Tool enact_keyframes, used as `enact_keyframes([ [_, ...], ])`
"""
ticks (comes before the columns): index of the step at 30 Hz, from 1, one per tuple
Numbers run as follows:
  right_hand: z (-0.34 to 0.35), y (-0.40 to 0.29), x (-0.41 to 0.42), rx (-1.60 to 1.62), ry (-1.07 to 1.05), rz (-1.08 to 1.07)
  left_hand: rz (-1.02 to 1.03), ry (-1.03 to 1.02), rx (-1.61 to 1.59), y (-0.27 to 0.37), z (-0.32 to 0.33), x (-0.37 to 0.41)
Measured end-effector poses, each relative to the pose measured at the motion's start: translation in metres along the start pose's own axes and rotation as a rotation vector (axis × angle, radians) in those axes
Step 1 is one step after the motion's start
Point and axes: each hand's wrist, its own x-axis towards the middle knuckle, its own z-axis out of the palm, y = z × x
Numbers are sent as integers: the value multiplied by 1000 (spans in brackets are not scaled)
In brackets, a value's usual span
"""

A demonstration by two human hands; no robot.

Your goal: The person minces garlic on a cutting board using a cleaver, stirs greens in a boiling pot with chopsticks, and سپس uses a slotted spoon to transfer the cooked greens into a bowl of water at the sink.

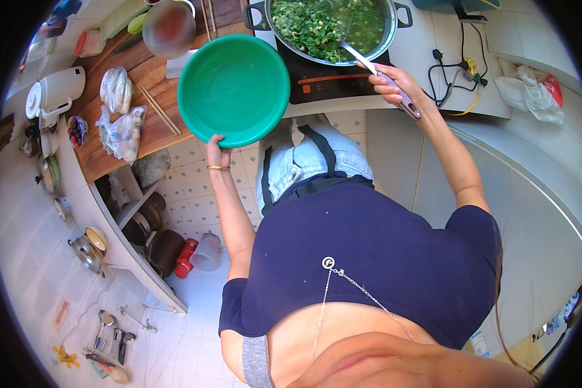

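Observation:
My left hand [218, 152] grips the near rim of a green plastic basin [233, 92], which looks empty and is held left of the cooktop. My right hand [392, 86] holds the purple-and-white handle of a metal utensil [361, 57]. Its lower end is hidden among leafy greens [310, 29] in liquid, inside a wide metal pot [394, 30] with two black side handles. The pot stands on a black induction cooktop [327, 87] with lit red markings. The basin and the pot are close together but apart.
On the wooden countertop [89, 165] at the left lie bagged foods [126, 131], wooden chopsticks [159, 110], a bowl of red fruit [77, 132] and a white kettle [58, 92]. Power cords [446, 82] and a plastic bag [533, 94] are at the right. Open shelves [140, 208] stand below left.

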Motion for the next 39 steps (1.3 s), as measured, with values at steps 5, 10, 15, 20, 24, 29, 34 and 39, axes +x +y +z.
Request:
enact_keyframes([
  [5, -9, 9, 7, 281, -168, 1, -17, 11, 50, 0, -5, 3],
  [10, -18, 18, 7, 396, -230, -39, -47, 64, 59, -2, 5, -3],
  [15, -26, 27, 3, 509, -246, -78, -8, 40, 55, -8, 0, -4],
  [20, -27, 31, -5, 564, -317, -147, -36, 11, 62, -11, -3, -4],
  [24, -22, 32, -11, 590, -379, -184, -10, -29, 75, -15, -14, 0],
  [29, -14, 32, -21, 558, -386, -229, -22, -41, 89, -16, -18, 9],
  [34, -9, 31, -26, 518, -379, -277, 95, 11, 135, -18, -3, -3],
  [39, 10, 28, -34, 534, -462, -299, 138, 56, 223, -18, 7, -15],
])
